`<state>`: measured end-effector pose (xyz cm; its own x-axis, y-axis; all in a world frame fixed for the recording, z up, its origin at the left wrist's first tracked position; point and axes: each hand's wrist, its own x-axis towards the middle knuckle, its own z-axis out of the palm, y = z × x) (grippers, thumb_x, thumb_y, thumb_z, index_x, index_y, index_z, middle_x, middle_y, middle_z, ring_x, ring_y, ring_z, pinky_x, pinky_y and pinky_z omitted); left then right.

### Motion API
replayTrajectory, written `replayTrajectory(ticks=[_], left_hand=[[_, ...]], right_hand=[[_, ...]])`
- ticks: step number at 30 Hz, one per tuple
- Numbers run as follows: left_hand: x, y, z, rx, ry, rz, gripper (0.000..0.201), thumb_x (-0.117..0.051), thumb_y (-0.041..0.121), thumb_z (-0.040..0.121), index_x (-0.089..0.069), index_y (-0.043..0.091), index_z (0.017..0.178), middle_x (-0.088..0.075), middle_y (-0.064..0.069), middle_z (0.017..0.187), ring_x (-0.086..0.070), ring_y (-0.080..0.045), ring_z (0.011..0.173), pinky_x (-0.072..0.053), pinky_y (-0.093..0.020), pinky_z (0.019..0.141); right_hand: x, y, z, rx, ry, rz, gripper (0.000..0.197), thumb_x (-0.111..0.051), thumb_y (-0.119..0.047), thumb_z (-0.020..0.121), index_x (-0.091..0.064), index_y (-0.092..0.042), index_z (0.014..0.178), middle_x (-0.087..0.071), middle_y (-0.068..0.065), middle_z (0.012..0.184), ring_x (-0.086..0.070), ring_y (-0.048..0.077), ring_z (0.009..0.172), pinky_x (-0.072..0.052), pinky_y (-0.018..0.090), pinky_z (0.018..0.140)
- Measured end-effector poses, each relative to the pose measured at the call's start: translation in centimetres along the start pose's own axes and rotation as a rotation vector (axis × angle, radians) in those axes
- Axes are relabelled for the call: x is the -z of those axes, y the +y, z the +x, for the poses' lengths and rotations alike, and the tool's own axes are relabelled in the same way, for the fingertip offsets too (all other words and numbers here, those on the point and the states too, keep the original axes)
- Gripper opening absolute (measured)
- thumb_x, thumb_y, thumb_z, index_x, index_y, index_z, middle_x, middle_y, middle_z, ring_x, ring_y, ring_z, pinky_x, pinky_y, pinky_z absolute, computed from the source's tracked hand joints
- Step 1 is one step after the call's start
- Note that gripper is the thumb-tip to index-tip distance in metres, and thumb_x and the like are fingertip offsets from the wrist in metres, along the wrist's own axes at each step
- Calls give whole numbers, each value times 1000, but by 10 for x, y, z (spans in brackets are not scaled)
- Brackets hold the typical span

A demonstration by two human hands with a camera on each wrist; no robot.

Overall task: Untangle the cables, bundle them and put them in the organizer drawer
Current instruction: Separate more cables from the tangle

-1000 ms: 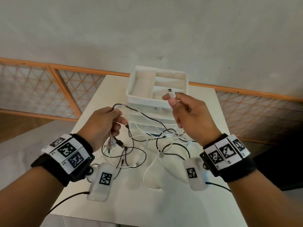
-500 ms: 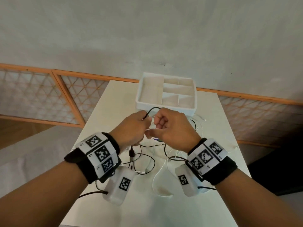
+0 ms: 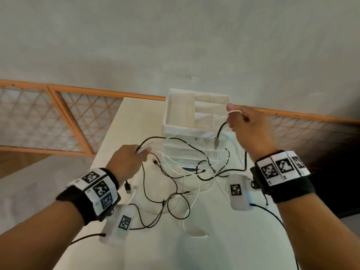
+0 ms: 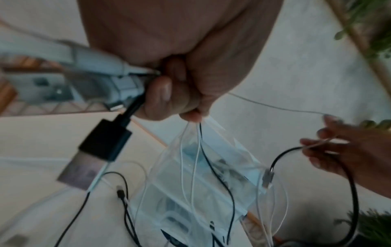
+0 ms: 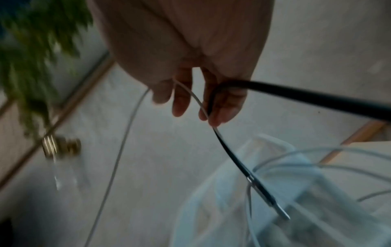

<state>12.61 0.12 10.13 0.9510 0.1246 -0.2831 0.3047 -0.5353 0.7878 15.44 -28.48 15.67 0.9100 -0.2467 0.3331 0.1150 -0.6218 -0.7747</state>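
Note:
A tangle of thin black and white cables (image 3: 181,182) hangs and lies over the white table (image 3: 194,250) in front of the white organizer (image 3: 196,115), whose top tray is divided into compartments. My left hand (image 3: 136,154) grips a bunch of black and white cables (image 4: 196,133), with a black USB plug (image 4: 103,142) dangling below it. My right hand (image 3: 237,121) is raised beside the organizer, holding a white cable (image 5: 194,97) looped over the fingers and a black cable (image 3: 220,131) whose metal plug (image 3: 216,143) hangs down.
An orange lattice railing (image 3: 58,117) runs behind the table under a grey wall. Green plant leaves (image 5: 31,50) show blurred in the wrist views. White sensor boxes with wires hang under both wrists, near the table's front.
Both hands were close together in front of the organizer half a second ago. They have now pulled apart, the right hand rising to the right with its cables, the left moving left.

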Motion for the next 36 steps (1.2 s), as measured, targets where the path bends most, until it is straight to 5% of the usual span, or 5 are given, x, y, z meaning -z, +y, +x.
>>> replayTrajectory(ticks=[10,18,27,31,36], left_hand=[[19,35,-1,-46,-150,-727,23,-43,22,105,-53,13,86,-66,-3,68,-23,-9,39,-24,-21,36],[-72,42,-28,-290,-457,-289,32,-34,40,106,-54,17,115,-75,-5,92,-35,-6,38,-29,-23,40],[-59,-5,7,42,-222,-167,33,-43,29,103,-59,12,80,-38,2,54,-27,-12,41,-20,-24,44],[-33,19,9,77,-88,-570,31,-39,23,105,-56,10,82,-41,-2,57,-27,-12,39,-24,-23,40],[-39,57,-4,-106,-204,-630,25,-41,22,106,-60,8,99,-76,-7,85,-29,-11,37,-29,-21,37]], right_hand=[[-28,19,-53,-47,-744,-403,55,-29,-53,104,-76,-24,100,-71,-2,118,-64,14,101,-42,25,87],[-9,-65,-26,5,-291,416,44,-39,-41,106,-59,-10,83,-66,12,73,-63,29,57,-50,36,51],[46,0,17,186,320,-32,27,-51,-45,96,-63,-22,104,-67,4,102,-66,23,85,-51,29,74],[33,36,-1,-190,-84,-378,56,-38,-53,98,-70,-7,95,-72,16,98,-68,34,89,-54,41,86],[6,-15,-39,81,-542,-61,7,-61,-15,92,-66,-20,90,-72,0,83,-71,19,68,-59,38,75]])
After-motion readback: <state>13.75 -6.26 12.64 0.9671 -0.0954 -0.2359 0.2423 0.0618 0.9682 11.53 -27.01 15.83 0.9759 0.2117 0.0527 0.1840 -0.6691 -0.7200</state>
